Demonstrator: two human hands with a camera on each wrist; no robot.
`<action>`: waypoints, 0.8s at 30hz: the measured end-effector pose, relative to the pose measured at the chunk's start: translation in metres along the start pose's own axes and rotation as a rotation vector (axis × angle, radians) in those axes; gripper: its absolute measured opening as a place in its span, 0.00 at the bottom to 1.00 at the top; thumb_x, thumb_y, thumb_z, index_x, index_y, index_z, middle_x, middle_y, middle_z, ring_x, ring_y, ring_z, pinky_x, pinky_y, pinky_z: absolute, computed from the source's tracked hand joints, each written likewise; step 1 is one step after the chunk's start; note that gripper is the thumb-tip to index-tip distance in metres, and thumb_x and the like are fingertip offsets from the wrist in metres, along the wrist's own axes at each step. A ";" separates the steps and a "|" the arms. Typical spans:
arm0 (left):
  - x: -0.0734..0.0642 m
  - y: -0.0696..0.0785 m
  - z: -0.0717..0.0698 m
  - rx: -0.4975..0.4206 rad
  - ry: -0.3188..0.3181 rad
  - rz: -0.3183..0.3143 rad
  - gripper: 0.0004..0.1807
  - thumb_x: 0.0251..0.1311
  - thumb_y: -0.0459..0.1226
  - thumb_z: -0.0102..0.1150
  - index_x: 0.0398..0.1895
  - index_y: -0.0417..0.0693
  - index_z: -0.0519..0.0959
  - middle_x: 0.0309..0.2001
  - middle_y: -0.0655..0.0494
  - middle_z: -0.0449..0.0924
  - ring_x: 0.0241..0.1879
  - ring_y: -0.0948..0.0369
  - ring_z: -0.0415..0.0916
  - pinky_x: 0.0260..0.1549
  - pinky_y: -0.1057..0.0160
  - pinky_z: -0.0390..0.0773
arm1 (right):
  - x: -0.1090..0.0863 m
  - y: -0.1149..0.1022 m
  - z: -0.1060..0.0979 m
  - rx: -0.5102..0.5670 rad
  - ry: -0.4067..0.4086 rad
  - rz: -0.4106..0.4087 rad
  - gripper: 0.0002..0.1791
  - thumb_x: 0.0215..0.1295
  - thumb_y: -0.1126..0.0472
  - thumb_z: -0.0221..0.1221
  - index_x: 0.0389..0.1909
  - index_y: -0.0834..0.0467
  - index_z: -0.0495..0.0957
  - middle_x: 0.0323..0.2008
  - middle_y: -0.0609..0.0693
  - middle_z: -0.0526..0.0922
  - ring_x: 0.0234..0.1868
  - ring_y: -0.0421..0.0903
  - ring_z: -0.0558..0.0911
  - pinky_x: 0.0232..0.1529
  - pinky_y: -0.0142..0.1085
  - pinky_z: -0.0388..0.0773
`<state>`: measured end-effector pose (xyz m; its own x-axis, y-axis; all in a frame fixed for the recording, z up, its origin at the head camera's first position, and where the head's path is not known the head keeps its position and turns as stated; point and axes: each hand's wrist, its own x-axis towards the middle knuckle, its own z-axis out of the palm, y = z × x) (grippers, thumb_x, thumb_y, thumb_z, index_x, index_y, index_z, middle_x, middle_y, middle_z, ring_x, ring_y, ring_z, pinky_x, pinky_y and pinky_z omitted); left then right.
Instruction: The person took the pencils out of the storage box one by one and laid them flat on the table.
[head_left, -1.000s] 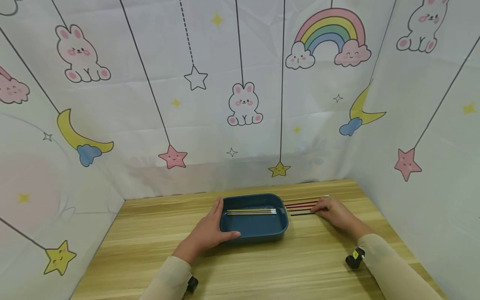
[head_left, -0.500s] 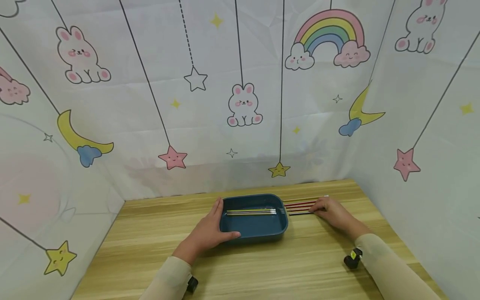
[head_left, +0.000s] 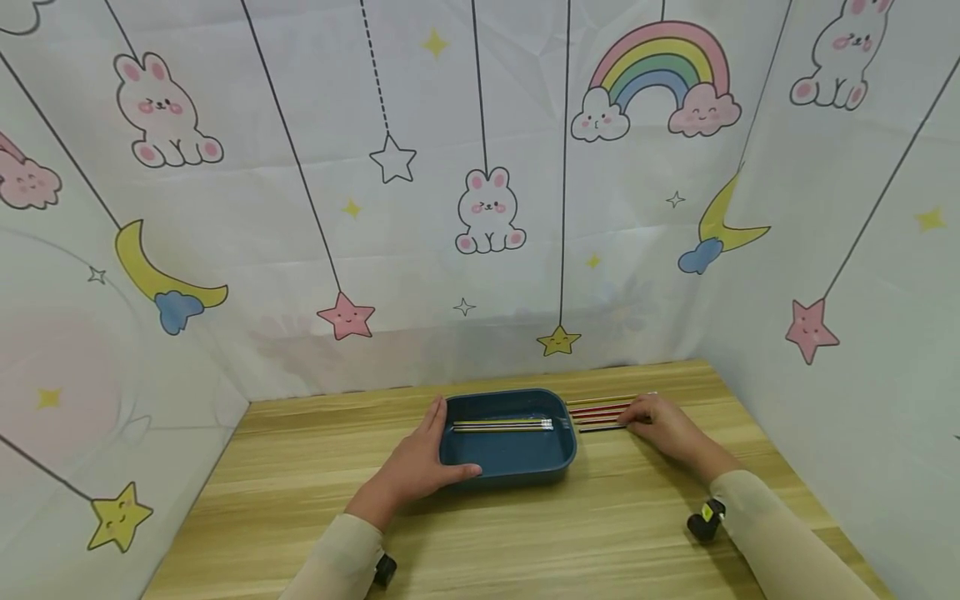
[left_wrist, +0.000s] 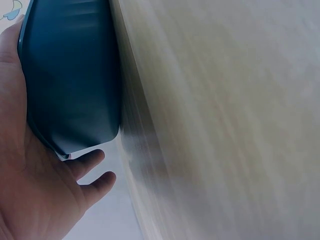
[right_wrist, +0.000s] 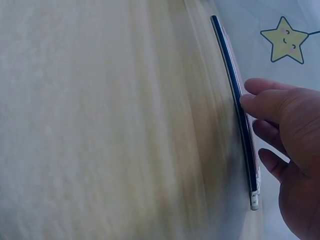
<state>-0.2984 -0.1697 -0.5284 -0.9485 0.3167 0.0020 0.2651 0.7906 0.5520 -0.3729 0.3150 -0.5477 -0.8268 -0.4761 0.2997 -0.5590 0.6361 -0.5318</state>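
Head view: The left hand (head_left: 417, 460) braces the left end of the blue tray (head_left: 517, 455), thumb straight along the front rim; its position is unchanged. Yellow and dark pencils (head_left: 498, 425) with white eraser ends lie inside. The right hand (head_left: 663, 423) has shifted slightly toward the tray, and the navy pencil (head_left: 598, 429) has slid with it. That pencil lies outside, right of the tray, beside the red pencils (head_left: 600, 408) on the bench (head_left: 480, 533).

Left wrist view: The fingers are extended, not clenched.

Right wrist view: Thumb and forefinger pinch the navy pencil mid-shaft. Whether it clears the bench cannot be told. Judgement: the slide indicates a working grasp, with the pencil still outside the tray.
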 end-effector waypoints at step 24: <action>0.002 -0.003 0.001 0.002 -0.002 0.002 0.74 0.60 0.74 0.70 0.93 0.48 0.38 0.92 0.47 0.34 0.79 0.36 0.66 0.74 0.34 0.69 | 0.044 -0.077 0.010 0.171 -0.056 0.027 0.07 0.78 0.65 0.68 0.51 0.59 0.92 0.44 0.47 0.88 0.39 0.41 0.81 0.38 0.37 0.81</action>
<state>-0.3012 -0.1706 -0.5311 -0.9476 0.3195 0.0017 0.2676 0.7909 0.5504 -0.3656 0.2396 -0.5016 -0.8341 -0.4963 0.2407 -0.5135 0.5393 -0.6674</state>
